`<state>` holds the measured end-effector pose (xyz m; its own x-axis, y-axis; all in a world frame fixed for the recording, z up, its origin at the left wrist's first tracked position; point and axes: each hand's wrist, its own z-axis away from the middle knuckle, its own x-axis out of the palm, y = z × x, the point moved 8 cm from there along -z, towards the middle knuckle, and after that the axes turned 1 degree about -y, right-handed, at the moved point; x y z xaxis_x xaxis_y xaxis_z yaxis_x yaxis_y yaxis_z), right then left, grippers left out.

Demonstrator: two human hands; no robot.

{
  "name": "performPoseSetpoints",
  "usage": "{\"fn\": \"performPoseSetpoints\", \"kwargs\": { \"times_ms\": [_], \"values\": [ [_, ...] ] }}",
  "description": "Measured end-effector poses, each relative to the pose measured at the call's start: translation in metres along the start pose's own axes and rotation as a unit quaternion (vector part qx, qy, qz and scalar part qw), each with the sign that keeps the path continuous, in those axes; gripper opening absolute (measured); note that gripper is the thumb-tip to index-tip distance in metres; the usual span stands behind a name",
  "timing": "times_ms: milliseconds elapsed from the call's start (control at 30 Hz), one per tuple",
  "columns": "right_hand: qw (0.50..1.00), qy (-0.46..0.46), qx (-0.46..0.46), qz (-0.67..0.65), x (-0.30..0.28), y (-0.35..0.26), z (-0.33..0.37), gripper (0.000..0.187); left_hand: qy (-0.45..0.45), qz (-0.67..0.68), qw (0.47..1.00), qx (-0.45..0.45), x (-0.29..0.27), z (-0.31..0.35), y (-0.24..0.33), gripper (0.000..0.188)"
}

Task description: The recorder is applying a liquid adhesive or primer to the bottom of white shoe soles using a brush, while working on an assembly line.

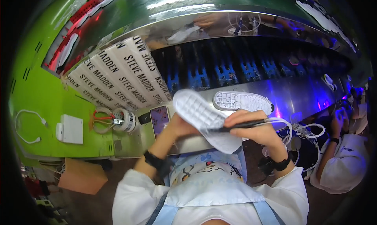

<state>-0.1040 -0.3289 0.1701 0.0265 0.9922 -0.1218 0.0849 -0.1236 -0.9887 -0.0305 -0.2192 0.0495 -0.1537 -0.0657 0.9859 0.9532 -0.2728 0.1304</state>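
Note:
A white shoe sole (200,111) with a grid of raised blocks is tilted up in front of my apron. My left hand (181,127) is closed round its left edge, with the fingers partly hidden behind it. In my right hand (255,128) is a slim black-handled brush (246,124), its blurred tip lying against the sole near the middle. Just beyond, a second white sole (243,101) rests tread up on the steel bench (271,95), apart from both hands.
A printed box (118,75) stands at the left, with tape rolls (126,121), orange-handled scissors (103,119) and a phone (160,121) near it. White cables (310,130) lie at the right, by a co-worker's sleeve (341,158). A green belt (188,5) carrying soles runs along the back.

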Motion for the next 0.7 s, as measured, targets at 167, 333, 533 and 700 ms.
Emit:
{"fn": "performPoseSetpoints", "kwargs": {
  "times_ms": [167,333,533,700],
  "values": [
    [0.997,0.032,0.041,-0.060,0.037,0.019,-0.004,0.023,-0.029,0.053,0.929,0.365,0.006,0.000,-0.006,0.062],
    [0.972,0.048,-0.137,0.187,0.070,0.001,-0.003,0.019,-0.010,0.134,0.913,0.385,-0.003,-0.005,-0.005,0.060],
    [0.998,0.002,-0.045,0.047,0.060,0.012,-0.010,0.018,0.001,0.078,0.912,0.404,0.015,-0.001,0.012,0.066],
    [0.996,0.017,0.038,-0.075,0.054,0.027,-0.007,0.017,0.005,-0.027,0.948,0.318,0.028,-0.001,0.018,0.072]
  ]
}}
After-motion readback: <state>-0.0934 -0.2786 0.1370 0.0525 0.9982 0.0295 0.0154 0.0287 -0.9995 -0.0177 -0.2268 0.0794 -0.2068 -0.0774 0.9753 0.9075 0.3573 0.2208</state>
